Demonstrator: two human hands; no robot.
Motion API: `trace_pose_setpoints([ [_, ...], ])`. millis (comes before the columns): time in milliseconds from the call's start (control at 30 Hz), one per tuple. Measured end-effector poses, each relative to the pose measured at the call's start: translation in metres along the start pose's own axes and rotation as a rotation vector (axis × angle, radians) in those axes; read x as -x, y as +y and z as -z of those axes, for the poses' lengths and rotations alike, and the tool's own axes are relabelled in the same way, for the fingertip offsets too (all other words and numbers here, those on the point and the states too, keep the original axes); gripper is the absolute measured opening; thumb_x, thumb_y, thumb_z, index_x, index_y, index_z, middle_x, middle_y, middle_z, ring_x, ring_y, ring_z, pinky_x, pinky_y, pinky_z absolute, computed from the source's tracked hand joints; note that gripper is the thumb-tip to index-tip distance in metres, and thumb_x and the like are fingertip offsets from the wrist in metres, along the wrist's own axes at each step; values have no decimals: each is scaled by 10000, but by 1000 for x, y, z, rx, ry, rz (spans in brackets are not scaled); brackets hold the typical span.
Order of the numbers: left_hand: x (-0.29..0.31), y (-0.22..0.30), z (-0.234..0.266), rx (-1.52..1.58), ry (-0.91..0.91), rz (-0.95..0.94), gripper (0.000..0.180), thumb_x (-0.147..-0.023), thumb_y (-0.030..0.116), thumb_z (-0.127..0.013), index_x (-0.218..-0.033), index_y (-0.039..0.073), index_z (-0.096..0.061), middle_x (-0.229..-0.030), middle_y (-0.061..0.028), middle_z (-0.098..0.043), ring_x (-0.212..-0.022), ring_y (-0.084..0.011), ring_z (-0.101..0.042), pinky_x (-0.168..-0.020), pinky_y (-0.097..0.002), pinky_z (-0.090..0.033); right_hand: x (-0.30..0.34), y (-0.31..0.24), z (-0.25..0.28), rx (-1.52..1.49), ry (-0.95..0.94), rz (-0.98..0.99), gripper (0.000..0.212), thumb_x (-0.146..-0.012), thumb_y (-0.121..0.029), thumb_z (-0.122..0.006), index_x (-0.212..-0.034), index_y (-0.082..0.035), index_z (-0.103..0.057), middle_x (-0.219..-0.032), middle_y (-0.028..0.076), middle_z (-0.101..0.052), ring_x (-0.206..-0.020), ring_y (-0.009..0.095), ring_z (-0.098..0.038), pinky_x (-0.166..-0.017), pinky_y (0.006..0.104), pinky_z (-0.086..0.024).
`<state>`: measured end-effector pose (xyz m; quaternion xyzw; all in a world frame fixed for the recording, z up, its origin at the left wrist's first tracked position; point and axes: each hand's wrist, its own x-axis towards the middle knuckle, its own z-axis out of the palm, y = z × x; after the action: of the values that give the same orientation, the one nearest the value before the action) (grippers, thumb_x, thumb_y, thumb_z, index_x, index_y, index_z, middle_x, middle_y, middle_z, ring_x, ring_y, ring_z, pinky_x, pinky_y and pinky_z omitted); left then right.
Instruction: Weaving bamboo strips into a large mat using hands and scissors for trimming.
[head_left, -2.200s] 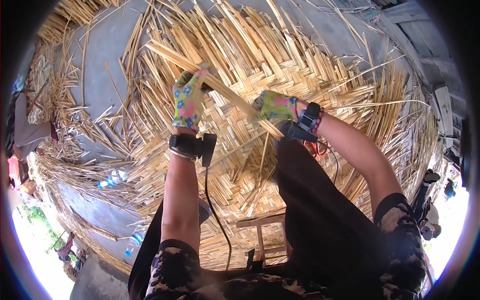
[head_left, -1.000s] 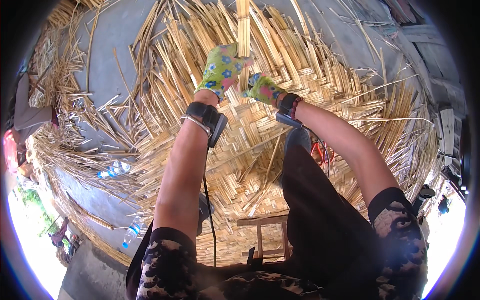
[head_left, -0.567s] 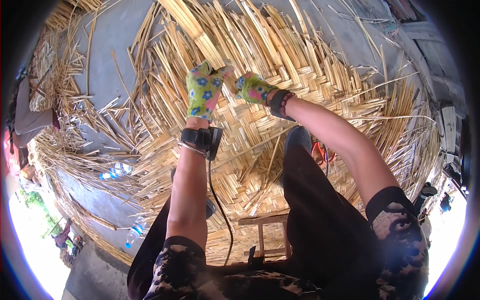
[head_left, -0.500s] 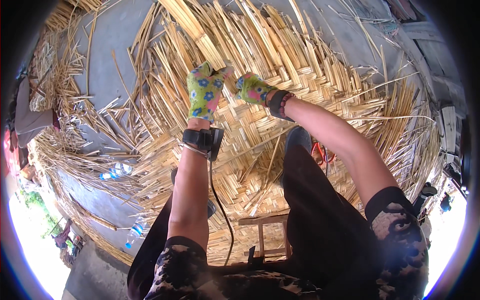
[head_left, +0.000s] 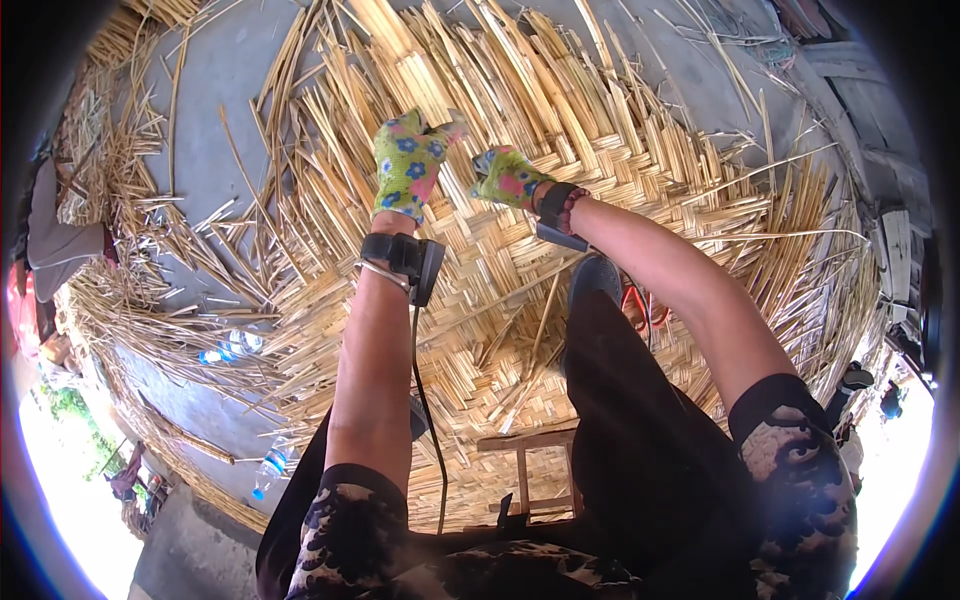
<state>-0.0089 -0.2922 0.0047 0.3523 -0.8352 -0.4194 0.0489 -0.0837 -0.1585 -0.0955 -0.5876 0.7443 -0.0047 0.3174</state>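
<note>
1. Gloved left hand (head_left: 408, 165) and right hand (head_left: 508, 177) meet at the far edge of the woven part; each grip looks closed on a bamboo strip (head_left: 425, 98), though the fingertips are partly hidden.
2. Strip lies among loose ends fanning from the woven mat (head_left: 600, 190) on the concrete floor (head_left: 215, 120).
3. Judged light, springy, sharp-edged; best pinched near the weave.
4. Wooden stool (head_left: 525, 445) stands below; plastic bottles (head_left: 228, 345) lie left.
</note>
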Motion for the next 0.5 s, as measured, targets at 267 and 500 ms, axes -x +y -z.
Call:
trace_pose_setpoints([
  [267, -7, 1, 33, 399, -1, 146, 195, -774, 136, -710, -905, -2, -665, -862, -78, -684, -709, -137, -629, -624, -241, -508, 22, 7, 23, 221, 398, 419, 246, -847, -261, -589, -1021, -91, -624, -955, 20, -604, -894, 148, -596, -705, 263, -476],
  [500, 47, -18, -10, 307, -343, -4, 121, -779, 34, -646, -876, -38, -639, -862, -84, -673, -829, -132, -627, -692, -292, -523, 69, -6, 32, -849, 127, 107, 239, -799, -205, -599, -1017, -112, -624, -757, 55, -623, -636, 185, -620, -570, 317, -505],
])
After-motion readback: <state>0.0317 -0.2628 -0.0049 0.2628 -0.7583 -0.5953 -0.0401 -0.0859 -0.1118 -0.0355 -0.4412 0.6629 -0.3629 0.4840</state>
